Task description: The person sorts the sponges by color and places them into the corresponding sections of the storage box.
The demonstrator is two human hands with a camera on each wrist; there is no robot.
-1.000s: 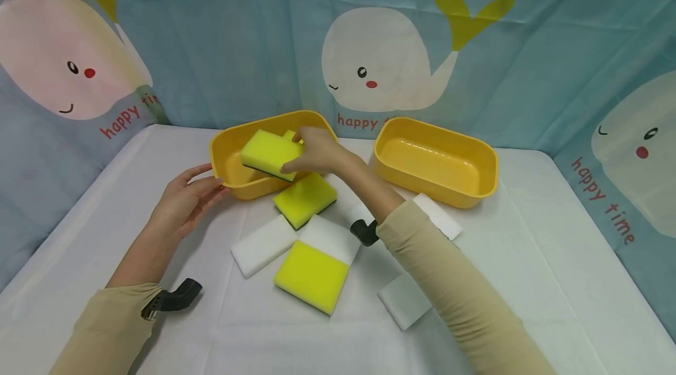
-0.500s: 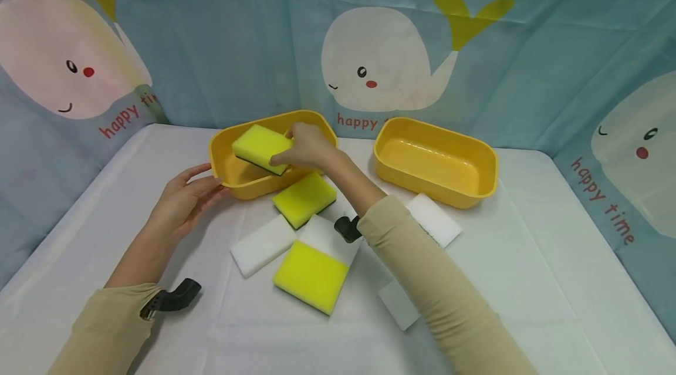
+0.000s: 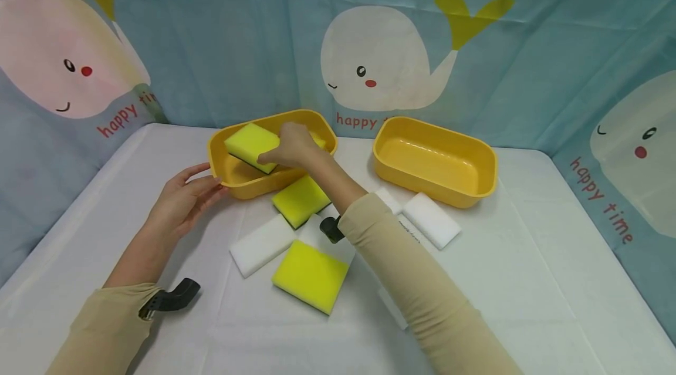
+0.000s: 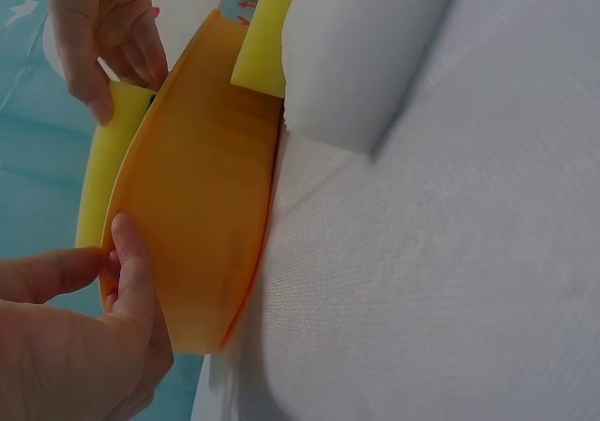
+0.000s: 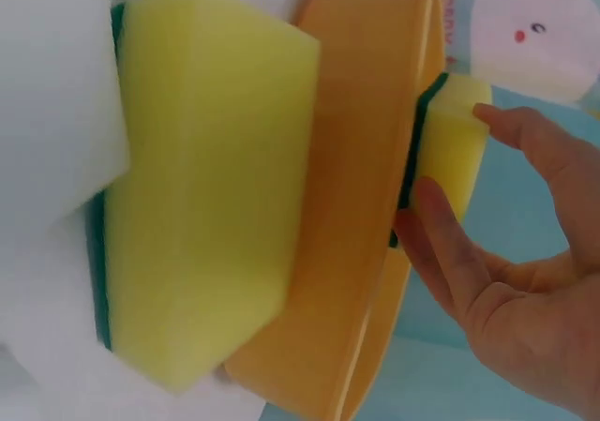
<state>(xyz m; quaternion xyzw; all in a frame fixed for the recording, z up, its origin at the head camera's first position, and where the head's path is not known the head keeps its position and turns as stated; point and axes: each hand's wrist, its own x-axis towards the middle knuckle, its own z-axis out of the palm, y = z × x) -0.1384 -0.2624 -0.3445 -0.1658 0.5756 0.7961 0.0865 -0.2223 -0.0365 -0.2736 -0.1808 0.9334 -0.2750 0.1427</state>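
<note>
My right hand (image 3: 291,146) grips a yellow scrub sponge (image 3: 250,143) with a dark green underside, partly inside the left yellow plastic bin (image 3: 259,188). In the right wrist view, the thumb and fingers pinch this sponge (image 5: 457,144) at the bin's rim. My left hand (image 3: 186,199) holds the bin's near left corner, and the left wrist view has its fingers on both sides of the rim (image 4: 111,252). Behind my right wrist, a bit of another yellow sponge (image 3: 319,141) shows inside the bin. A yellow sponge (image 3: 301,200) leans near the bin's front.
A second yellow bin (image 3: 435,161) stands at the back right. Another yellow sponge (image 3: 310,277) lies in front, partly over a white sponge. Several white sponges, such as one at left (image 3: 263,246) and one at right (image 3: 432,221), are scattered about; my right sleeve covers some.
My right hand has carried the scrub sponge leftward and slightly up over the left bin. More white sponges show to the right of the sleeve. The left hand has stayed on the bin.
</note>
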